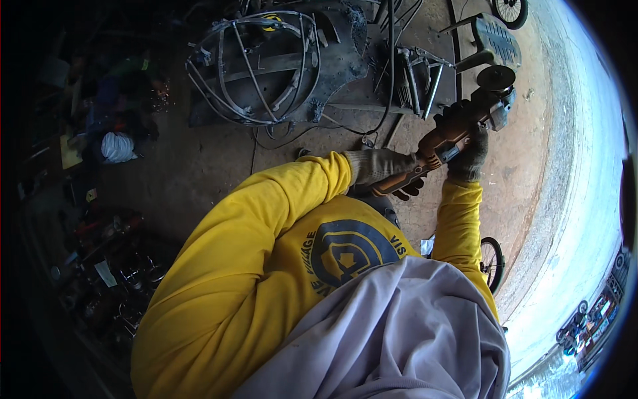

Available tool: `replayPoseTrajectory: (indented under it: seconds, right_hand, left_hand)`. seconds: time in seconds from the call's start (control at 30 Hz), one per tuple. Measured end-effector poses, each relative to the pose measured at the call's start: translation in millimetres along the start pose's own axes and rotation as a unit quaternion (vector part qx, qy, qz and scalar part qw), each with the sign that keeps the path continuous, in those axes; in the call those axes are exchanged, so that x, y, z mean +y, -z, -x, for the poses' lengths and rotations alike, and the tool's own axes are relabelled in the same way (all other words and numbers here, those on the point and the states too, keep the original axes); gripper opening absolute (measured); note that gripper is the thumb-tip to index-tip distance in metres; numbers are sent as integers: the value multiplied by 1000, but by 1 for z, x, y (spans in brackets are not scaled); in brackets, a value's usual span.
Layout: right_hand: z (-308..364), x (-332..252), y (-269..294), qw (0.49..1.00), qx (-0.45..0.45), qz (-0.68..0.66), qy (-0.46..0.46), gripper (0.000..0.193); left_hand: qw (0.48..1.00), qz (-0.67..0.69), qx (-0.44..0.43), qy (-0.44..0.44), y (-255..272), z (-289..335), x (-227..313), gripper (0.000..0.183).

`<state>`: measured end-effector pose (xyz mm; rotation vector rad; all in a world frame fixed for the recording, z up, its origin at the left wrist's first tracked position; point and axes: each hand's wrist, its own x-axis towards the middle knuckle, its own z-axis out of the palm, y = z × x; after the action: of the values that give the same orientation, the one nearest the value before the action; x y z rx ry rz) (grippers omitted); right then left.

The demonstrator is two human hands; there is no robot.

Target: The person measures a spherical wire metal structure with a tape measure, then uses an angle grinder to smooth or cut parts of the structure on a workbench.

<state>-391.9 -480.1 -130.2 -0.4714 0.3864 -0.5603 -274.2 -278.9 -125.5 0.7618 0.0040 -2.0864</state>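
Note:
An angle grinder (pixel 453 128) with an orange-brown body points away from me to the right, held up off the ground. My left hand (pixel 387 166), in a grey knitted glove, is closed round its rear end, with dark fingertips showing below the body. Further forward, my gloved right hand (pixel 470 157) grips the body just behind the metal head. The round disc (pixel 496 78) sits at the far end of the tool, facing up, touching nothing that I can make out.
Ahead stands a dark metal worktable (pixel 345 60) with a cage of bent metal rods (pixel 254 73) on it. A metal stool (pixel 497 44) is beyond the disc. Black cables (pixel 391 66) hang near the table. A white bundle (pixel 118 147) and dark clutter lie left. A wheel (pixel 492 263) is by my right arm.

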Motion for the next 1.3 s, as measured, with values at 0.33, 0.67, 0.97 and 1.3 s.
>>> replayPoseTrajectory:
  seconds: [0.33, 0.67, 0.97, 1.3]
  right_hand:
    - [15, 54, 11, 999, 18, 14, 27, 69]
    - [45, 156, 5, 986, 131, -8, -104, 53]
    - [4, 239, -80, 752, 351, 495, -257, 82]
    - [-87, 293, -9, 646, 24, 701, -300, 90]
  left_hand:
    - [992, -128, 19, -14, 57, 18, -16, 58]
    - [767, -584, 253, -85, 82, 71, -60, 52]
    - [717, -538, 442, 18, 115, 93, -106, 48]
    - [736, -500, 457, -22, 159, 93, -95, 59]
